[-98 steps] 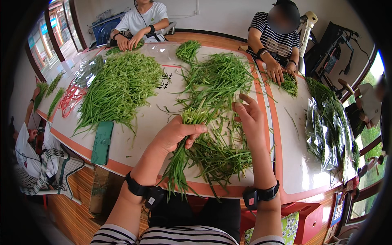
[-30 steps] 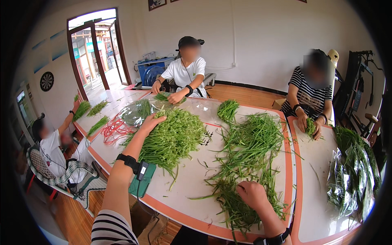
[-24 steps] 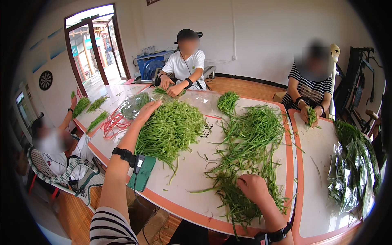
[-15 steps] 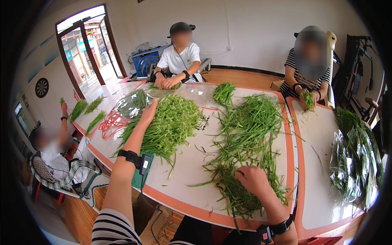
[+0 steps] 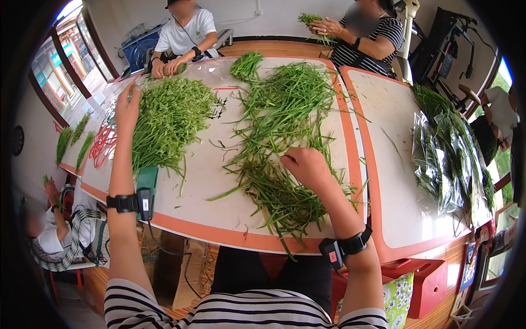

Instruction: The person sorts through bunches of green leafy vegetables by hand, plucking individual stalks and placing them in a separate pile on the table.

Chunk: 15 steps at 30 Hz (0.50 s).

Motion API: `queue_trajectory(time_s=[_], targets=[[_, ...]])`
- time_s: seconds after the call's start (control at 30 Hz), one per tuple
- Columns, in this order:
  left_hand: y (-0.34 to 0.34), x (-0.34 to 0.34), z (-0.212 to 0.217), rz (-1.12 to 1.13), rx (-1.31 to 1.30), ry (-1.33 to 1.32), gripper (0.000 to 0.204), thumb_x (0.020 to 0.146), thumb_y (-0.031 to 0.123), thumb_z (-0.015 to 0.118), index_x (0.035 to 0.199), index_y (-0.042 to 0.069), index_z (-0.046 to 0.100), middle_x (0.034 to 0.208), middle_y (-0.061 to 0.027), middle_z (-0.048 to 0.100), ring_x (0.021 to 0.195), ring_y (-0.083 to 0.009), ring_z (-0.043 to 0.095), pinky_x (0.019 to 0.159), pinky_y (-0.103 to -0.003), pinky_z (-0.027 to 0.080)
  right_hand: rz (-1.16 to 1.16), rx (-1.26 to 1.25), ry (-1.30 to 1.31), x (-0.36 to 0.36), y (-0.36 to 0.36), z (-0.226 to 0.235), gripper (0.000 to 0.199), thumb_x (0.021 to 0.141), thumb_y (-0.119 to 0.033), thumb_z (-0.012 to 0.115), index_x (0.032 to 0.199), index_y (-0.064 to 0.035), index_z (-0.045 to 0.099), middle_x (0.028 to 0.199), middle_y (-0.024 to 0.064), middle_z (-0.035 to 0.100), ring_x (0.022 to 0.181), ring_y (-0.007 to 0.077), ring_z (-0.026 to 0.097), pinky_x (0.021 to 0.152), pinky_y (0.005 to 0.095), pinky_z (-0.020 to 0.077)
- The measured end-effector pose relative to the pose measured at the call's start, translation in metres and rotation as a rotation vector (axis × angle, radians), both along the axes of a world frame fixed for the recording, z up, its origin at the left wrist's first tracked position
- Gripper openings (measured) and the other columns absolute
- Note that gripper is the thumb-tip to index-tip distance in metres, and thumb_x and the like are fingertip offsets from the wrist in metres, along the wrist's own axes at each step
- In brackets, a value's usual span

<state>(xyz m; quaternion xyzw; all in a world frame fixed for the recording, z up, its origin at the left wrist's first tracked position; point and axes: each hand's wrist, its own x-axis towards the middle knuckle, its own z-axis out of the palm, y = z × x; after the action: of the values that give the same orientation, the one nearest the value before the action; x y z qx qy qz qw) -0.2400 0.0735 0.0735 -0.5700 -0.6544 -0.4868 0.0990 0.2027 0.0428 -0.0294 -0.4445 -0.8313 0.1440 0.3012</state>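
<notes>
My left hand (image 5: 128, 103) lies open along the left side of a big, evenly stacked heap of green stalks with budded tops (image 5: 170, 109). Its fingers point away from me, and nothing shows in its palm. Over a looser, tangled pile of long thin green stalks (image 5: 287, 192), my right hand (image 5: 308, 166) is curled with thumb and fingertips drawn together. Whatever those fingertips may hold is hidden. More loose stalks (image 5: 296, 93) spread behind it. Both wrists wear black bands with small devices.
A green box-like object (image 5: 147, 183) sits at the table's (image 5: 219, 227) near edge. Red ties (image 5: 103, 143) lie left of the heap. Clear-bagged greens (image 5: 446, 164) rest on the right table. One person (image 5: 189, 33) works opposite; another (image 5: 378, 35) holds a bunch; a third sits left.
My view has tilted and turned right, so the scene sits higher and further left. The person at the far right has raised their bunch of greens. My hands keep much the same places.
</notes>
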Motion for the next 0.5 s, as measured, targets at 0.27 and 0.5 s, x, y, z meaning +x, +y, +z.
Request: queue_trajectory(time_s=[0.27, 0.5], targets=[[-0.129, 0.160, -0.022, -0.898, -0.605, -0.785, 0.030, 0.089, 0.022, 0.051, 0.103, -0.004, 0.058, 0.084, -0.0099, 0.061, 0.073, -0.0165, 0.061, 0.067, -0.029, 0.051, 0.052, -0.162, 0.032, 0.009, -0.001, 0.012, 0.025, 0.074, -0.027, 0.058, 0.076, -0.0020, 0.064, 0.063, 0.0155, 0.059, 0.059, 0.0324, 0.057, 0.057, 0.0392, 0.0465], [-0.122, 0.212, -0.051, -1.147, -0.837, -0.882, 0.027, 0.088, 0.020, 0.053, 0.100, -0.003, 0.059, 0.082, -0.0094, 0.061, 0.072, -0.0170, 0.061, 0.066, -0.029, 0.051, 0.251, -0.168, -0.025, -0.017, -0.025, 0.003, 0.020, 0.070, -0.021, 0.059, 0.075, -0.0028, 0.064, 0.069, 0.0155, 0.061, 0.069, 0.0327, 0.058, 0.065, 0.0405, 0.0466]])
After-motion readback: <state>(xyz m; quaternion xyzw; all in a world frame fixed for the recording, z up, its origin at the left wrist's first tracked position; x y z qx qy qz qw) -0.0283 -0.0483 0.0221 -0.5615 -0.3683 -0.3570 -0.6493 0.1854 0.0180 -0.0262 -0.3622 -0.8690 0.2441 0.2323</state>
